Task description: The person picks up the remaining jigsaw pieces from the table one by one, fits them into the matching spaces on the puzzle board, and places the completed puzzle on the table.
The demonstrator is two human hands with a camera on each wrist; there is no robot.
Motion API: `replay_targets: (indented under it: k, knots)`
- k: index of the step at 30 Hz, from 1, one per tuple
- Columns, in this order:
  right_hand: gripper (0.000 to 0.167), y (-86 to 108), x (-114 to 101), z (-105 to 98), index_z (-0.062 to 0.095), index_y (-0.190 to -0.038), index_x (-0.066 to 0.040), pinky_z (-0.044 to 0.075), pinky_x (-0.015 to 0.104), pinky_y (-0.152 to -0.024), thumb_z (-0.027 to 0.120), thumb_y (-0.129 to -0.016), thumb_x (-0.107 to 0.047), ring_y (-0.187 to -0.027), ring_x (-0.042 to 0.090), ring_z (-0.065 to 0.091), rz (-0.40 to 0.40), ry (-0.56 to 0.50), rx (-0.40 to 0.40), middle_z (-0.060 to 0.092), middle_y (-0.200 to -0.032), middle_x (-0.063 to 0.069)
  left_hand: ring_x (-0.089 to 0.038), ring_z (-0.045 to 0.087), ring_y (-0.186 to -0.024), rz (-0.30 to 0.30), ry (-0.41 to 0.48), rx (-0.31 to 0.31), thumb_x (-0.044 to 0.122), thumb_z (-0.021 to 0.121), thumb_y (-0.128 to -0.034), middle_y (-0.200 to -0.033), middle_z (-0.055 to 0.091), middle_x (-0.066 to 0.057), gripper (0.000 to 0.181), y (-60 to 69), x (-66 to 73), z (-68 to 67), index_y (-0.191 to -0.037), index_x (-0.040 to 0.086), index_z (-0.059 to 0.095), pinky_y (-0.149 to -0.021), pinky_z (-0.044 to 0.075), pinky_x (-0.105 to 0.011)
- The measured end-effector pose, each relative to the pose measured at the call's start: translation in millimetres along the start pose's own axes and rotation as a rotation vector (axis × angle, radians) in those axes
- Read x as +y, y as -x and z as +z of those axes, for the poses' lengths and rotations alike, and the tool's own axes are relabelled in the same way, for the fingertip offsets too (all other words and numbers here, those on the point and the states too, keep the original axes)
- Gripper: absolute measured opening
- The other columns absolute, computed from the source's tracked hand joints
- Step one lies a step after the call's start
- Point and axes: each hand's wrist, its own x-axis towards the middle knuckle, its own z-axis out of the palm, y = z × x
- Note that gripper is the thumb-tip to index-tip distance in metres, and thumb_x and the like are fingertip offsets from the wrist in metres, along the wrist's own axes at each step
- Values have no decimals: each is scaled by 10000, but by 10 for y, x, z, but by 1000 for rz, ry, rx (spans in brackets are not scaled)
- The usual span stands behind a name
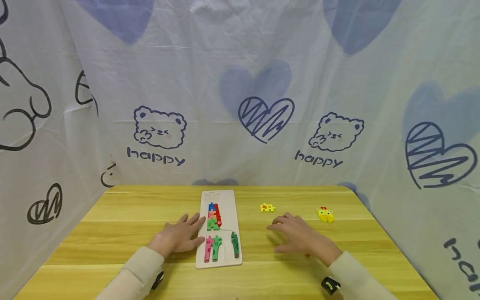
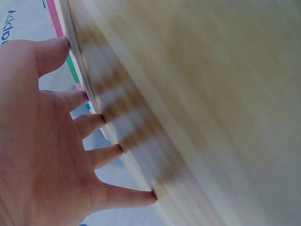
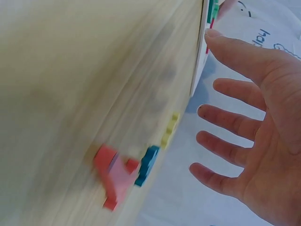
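Observation:
A white puzzle board [image 1: 229,200] lies on the table, partly filled with colourful pieces: a pink leg piece [image 1: 208,249], a green leg piece [image 1: 216,250] and a dark green piece [image 1: 234,245] sit in its lower part. My left hand [image 1: 179,237] rests by the board's left edge, fingers spread, with thumb and fingertips at its side. To the right of the board my right hand [image 1: 296,233] hovers above the table, holding nothing. A red-pink puzzle piece [image 3: 115,176] and a teal piece [image 3: 147,165] lie near it in the right wrist view; the hand mostly hides them in the head view.
A yellow puzzle piece [image 1: 267,207] lies beyond the right hand. Farther right is a yellow giraffe-head piece [image 1: 324,214]. The wooden table [image 1: 150,202] meets a printed white curtain [image 1: 210,83] at the back and both sides.

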Motion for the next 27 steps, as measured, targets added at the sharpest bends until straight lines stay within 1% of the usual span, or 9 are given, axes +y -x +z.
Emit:
replay_targets:
  k: [4,11,18,24,27]
  knots:
    - [608,77,99,21,691,-1332,-117,521,549,-849,844,-836,-435,-1154,326,580,3,-12,-3,673,-1307,108,-499,268,-1546,1,-3,-1,543,516,-1031,-1714,278,-108,727,2,5,-5,-1635,192,318,-1038,257,-896]
    - [577,197,233,51,692,-1327,-100,521,580,-873,836,-848,-389,-1180,351,568,39,-55,-30,649,-1368,159,-502,267,-1546,3,-1,-2,535,517,-1033,-1712,282,-115,722,15,15,-15,-1634,186,319,-1037,258,-896]
    - [588,324,337,65,697,-1313,-110,519,563,-844,846,-828,-407,-1112,303,571,53,-78,-23,670,-1321,115,-503,272,-1544,-1,-3,4,536,517,-1032,-1710,287,-113,721,20,15,-16,-1633,188,323,-1039,260,-895]
    - [617,412,422,76,712,-1299,-121,520,569,-890,862,-800,-452,-1110,316,593,71,-61,-21,683,-1286,102,-500,275,-1543,-4,-4,6,538,517,-1031,-1710,289,-110,721,23,20,-22,-1632,190,326,-1039,263,-893]
    - [628,466,447,77,709,-1309,-123,518,595,-904,863,-799,-456,-1126,328,590,92,-78,-36,678,-1291,112,-498,275,-1544,-4,0,2,537,517,-1032,-1710,288,-110,719,27,24,-29,-1633,192,325,-1044,259,-892]
